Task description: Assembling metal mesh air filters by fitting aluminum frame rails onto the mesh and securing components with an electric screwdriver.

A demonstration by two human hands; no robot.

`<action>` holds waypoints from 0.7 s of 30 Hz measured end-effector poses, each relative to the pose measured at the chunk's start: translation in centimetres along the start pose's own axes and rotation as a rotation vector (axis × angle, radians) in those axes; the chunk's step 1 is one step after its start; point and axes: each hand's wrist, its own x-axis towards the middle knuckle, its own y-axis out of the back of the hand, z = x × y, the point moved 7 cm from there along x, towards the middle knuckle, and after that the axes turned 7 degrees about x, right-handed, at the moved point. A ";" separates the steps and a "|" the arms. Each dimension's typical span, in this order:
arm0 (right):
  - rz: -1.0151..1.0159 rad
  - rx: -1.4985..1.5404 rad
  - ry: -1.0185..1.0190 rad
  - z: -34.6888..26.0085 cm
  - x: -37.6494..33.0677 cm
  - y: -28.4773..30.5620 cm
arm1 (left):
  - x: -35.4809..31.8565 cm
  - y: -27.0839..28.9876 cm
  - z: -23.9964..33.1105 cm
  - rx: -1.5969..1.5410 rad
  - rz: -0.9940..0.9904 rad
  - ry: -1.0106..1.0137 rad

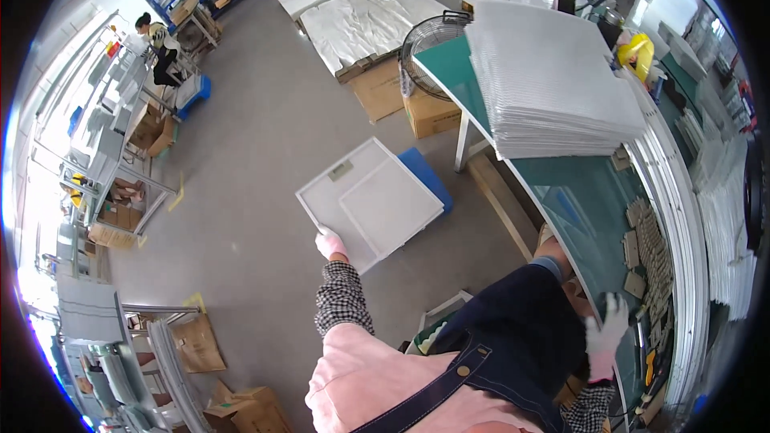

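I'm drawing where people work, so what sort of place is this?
Probably a workshop or small factory. There's a green-topped workbench with a stack of white sheets on it, cardboard boxes on the floor, and a white framed panel gripped by the left hand.

No legible text in view. 1 tan patch (342,170) on the white framed panel (373,207): can't make out any lettering. 1 carton (433,116) below the far fan (425,44): any print unreadable (too small at this range).
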 end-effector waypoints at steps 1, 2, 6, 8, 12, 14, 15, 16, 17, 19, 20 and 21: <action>0.028 -0.185 0.060 -1.7 0.4 -1.6 | -0.6 -1.6 -1.4 0.053 -0.034 0.044; 0.031 -0.204 0.060 -1.9 1.0 -2.8 | -1.3 -3.2 -2.2 0.053 -0.077 0.110; 0.035 -0.433 -0.083 0.8 2.4 -4.8 | -2.0 -7.4 -4.4 0.071 -0.150 0.229; 0.020 -0.413 -0.089 0.8 2.6 -4.5 | -1.9 -9.3 -5.3 0.078 -0.173 0.242; -0.013 -0.440 -0.098 0.2 3.0 -4.2 | 0.7 -12.9 -6.3 0.104 -0.283 0.197; -0.052 -0.403 -0.120 -0.4 3.3 -4.4 | 2.7 -14.8 -7.9 0.348 -0.567 0.160; -0.062 -0.388 -0.114 -1.0 3.6 -4.5 | 3.6 -14.2 -8.5 0.486 -0.511 0.143; -0.072 -0.370 -0.108 -1.3 3.8 -4.7 | 4.3 -13.8 -9.1 0.624 -0.451 0.124; -0.054 -0.398 -0.078 -1.0 3.5 -4.0 | 2.4 -14.6 -7.9 0.610 -0.548 0.151; -0.054 -0.402 -0.107 -0.6 3.3 -3.3 | 1.0 -14.4 -5.0 0.639 -0.472 0.075; -0.040 -0.370 -0.081 -1.3 3.3 -2.9 | 0.5 -13.7 -2.9 0.631 -0.373 0.005; -0.054 -0.338 -0.074 -1.7 3.6 -2.6 | -0.1 -12.9 -0.5 0.522 -0.268 -0.084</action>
